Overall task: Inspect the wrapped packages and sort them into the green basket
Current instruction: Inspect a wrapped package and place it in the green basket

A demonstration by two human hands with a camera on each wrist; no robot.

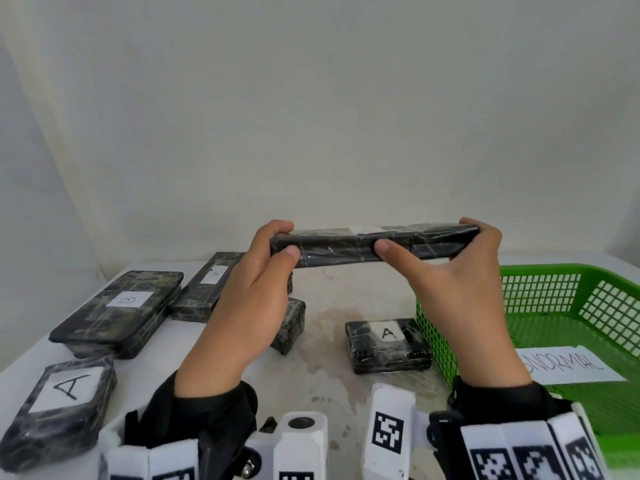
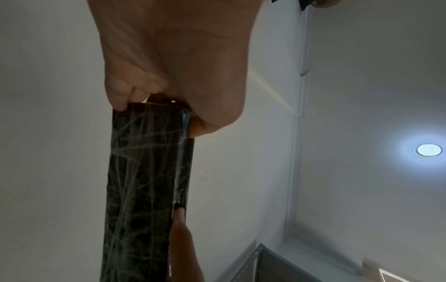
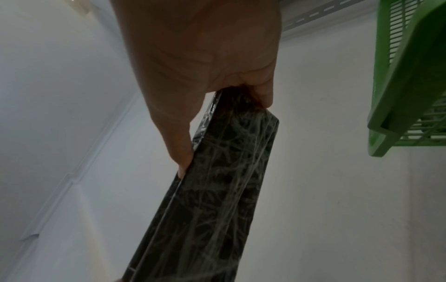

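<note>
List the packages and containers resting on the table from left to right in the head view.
Package labelled A at the near left corner → long package labelled B → package behind it with an unclear label → small package labelled A → green basket.

Left hand [image 1: 247, 299] and right hand [image 1: 460, 299] raised, each grip pinching.
</note>
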